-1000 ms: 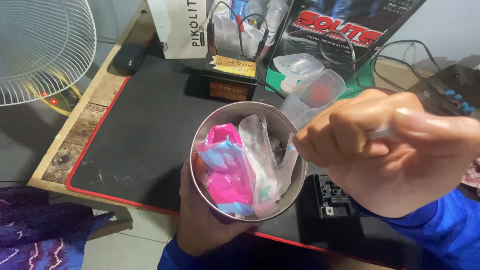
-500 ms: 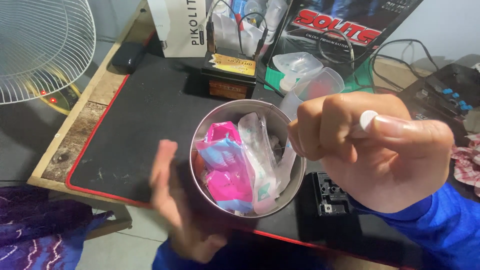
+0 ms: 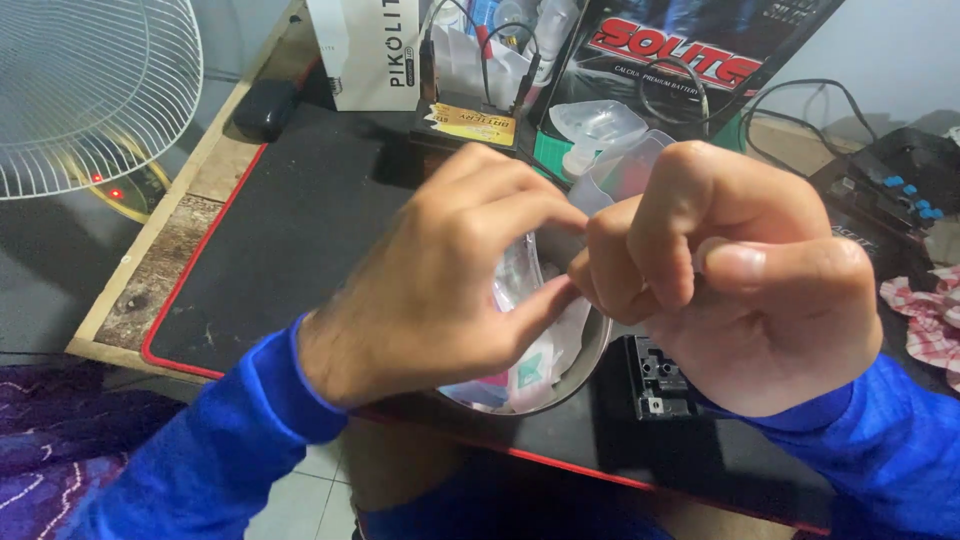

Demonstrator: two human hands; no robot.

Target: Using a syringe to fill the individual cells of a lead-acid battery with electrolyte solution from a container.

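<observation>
Head view: a black desk mat with a red edge (image 3: 300,230) covers the wooden table. A white wire fan guard (image 3: 90,90) stands far left, a white upright carton (image 3: 365,50) and a black printed box (image 3: 700,50) at the far side, and a small black block (image 3: 655,375) lies near right. The round steel cup (image 3: 585,375), stuffed with crumpled clear and pink plastic wrappers (image 3: 525,375), sits upright, mouth up, mostly hidden behind both hands. The left hand (image 3: 440,290) pinches fingertips over it; whether it holds anything cannot be told. The right hand (image 3: 740,280) is a closed fist just beside it, its contents hidden.
</observation>
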